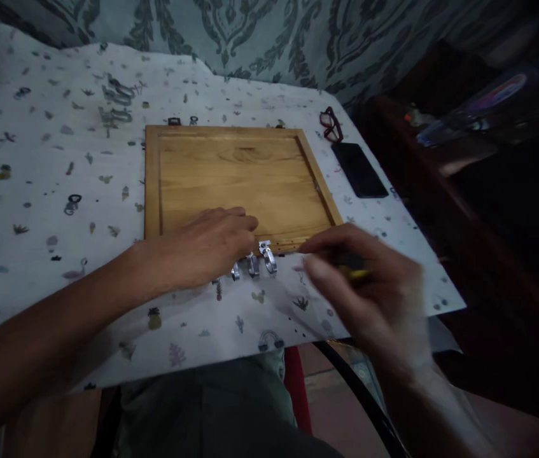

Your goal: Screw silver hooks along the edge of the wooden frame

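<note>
I'd brace the wooden board (245,175) with the left hand (216,238), whose grasp I can't make out, while the right hand (377,286) grips a yellow-and-black tool (357,274).

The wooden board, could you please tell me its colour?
The board is yellowish brown, seen best in the head view.

Room abv board (245,172), clips (270,259) nearside, prob. bottle (482,105) R

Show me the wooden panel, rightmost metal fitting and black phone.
Wooden panel (238,178), head view: middle of its flat face.
Rightmost metal fitting (268,258), head view: its curved band.
Black phone (359,170), head view: its upper face.
</note>
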`<state>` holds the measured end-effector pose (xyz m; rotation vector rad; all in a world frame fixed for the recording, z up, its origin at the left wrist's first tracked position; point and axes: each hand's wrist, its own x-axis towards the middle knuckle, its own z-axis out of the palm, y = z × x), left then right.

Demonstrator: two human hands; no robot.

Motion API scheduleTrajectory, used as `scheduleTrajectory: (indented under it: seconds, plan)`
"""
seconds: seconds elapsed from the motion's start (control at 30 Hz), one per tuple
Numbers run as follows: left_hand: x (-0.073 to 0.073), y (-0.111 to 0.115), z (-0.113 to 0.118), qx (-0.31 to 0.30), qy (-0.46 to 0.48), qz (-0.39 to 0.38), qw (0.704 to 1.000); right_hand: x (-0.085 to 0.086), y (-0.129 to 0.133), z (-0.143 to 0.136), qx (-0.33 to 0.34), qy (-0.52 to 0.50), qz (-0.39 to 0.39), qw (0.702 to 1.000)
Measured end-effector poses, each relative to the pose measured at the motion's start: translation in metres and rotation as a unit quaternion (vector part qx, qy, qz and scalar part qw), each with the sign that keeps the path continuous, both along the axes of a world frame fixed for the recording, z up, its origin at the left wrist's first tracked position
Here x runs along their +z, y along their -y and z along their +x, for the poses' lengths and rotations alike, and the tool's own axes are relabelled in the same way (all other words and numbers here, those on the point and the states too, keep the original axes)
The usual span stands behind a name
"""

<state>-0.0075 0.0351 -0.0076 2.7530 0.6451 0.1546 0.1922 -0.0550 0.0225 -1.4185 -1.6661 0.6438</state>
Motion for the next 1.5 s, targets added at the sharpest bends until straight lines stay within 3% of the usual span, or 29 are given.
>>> scheduleTrajectory:
  seconds: [0.1, 0.27, 0.83, 1.13, 1.5]
  plan:
    - [0.002, 0.0, 0.001, 0.002, -0.02, 0.009, 1.0, -0.02, -0.001, 0.011, 0.022, 0.118, -0.067, 0.991]
    - [0.002, 0.0, 0.002, 0.007, -0.03, 0.005, 1.0, -0.038, -0.003, 0.016, 0.039, 0.115, -0.107, 0.987]
    - [0.003, 0.001, 0.001, 0.002, -0.029, 0.015, 0.999, -0.04, -0.016, 0.015, 0.118, -0.043, -0.181, 0.976]
    - [0.029, 0.002, 0.003, 0.094, -0.069, -0.018, 0.993, -0.047, -0.015, 0.017, 0.11, -0.083, -0.254, 0.957]
    - [0.024, 0.003, -0.001, 0.076, -0.075, -0.028, 0.994, -0.043, -0.017, 0.015, 0.109, -0.083, -0.263, 0.955]
